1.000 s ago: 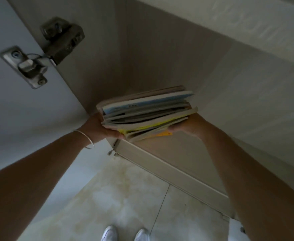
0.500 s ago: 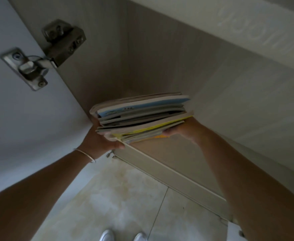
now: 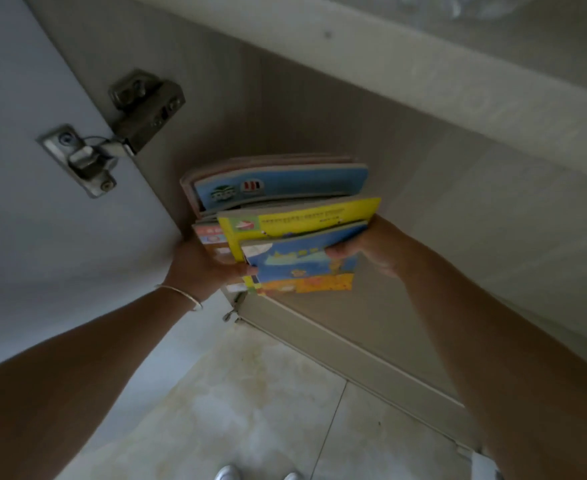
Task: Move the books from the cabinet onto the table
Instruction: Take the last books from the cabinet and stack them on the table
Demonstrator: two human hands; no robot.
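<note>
A stack of thin picture books is held in the air at the cabinet's opening, tilted so that several covers face me: blue on top, yellow in the middle, blue and orange lowest. My left hand grips the stack's left edge, thumb on the lowest cover. My right hand grips the right edge, thumb pressed on the blue and orange cover. The cabinet is beige inside; its bare shelf lies behind and below the books.
The open cabinet door stands at the left with a metal hinge near its top. The cabinet's lower front edge runs diagonally under the books. Pale floor tiles and my white shoe tips lie below.
The stack has tipped from lying flat, edges toward me, to covers facing me, and the books have fanned apart. Both hands kept their hold and drew slightly toward me.
</note>
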